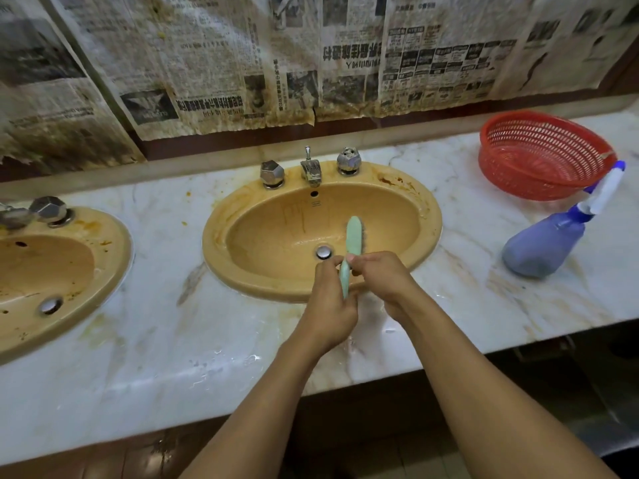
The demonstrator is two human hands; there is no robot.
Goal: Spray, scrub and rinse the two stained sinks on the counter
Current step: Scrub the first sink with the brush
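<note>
Grip: left hand (328, 299) and right hand (383, 281) both clamped on the brush (353, 236) handle, two-handed for pressure, I'd say.
Just beyond grip: bristles inside the sink (428, 216), beside the drain (324, 252).
Well left of grip: second sink (114, 236), stained.

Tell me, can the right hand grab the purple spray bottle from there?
Probably yes. Nothing lies between the right hand and the spray bottle on the counter. But that hand grips the green brush, so it must let go first.

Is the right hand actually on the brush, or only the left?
Touching. Head view: the right hand pinches the green brush at its handle, next to the left hand gripping it.
</note>
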